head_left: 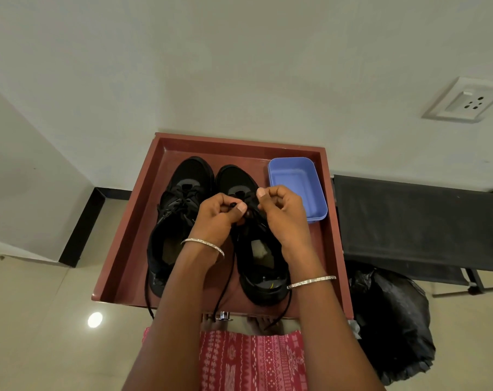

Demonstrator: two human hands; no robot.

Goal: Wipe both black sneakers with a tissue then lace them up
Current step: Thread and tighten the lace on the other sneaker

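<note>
I see both sneakers side by side on the red tray (329,249), toes away from me, so the openings face the hands. The left hand (215,219) and the right hand (282,213) meet over the upper eyelets of the right sneaker (263,280). Each pinches the lace (224,289) between thumb and curled fingers. I judge they hold it short to keep it tight while threading or knotting. The loose lace ends hang over the near rim of the tray. The left sneaker (183,190) lies untouched; I cannot tell if it is tied. A white wad (259,247), maybe the tissue, lies inside the right sneaker. A blue tub (297,187) stands just beside its toe, and nothing blocks the hands. A black bag (395,320) sits on the floor, right of the tray.
</note>
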